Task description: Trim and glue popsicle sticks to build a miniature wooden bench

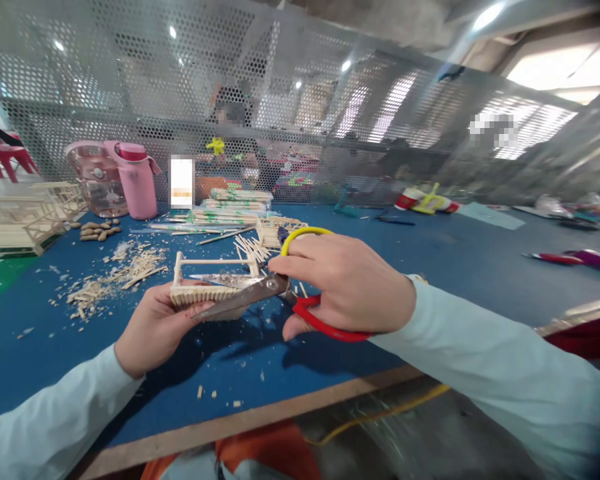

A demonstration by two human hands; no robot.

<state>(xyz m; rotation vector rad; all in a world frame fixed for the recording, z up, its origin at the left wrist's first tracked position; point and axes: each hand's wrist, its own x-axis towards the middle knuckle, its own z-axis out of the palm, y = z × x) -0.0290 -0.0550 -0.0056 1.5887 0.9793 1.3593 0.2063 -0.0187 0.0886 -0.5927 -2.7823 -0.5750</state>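
A small model made of pale wooden sticks (205,297), with upright posts and a top rail, is held above the blue table by my left hand (155,327). Fingers of that hand wrap round its left end. My right hand (345,283) grips scissors (253,299) with one yellow and one red handle loop. The scissor blades are spread and point left; one crosses in front of the model, the other lies behind its front edge. Whether the blades touch a stick cannot be made out.
Stick scraps (143,263) and peanuts (100,231) lie left on the blue table (180,387). Behind are a pink bottle (138,183), a clear jug (100,183) and bagged sticks (230,212). Larger stick models (23,223) stand far left. A perforated metal screen (290,100) rises behind.
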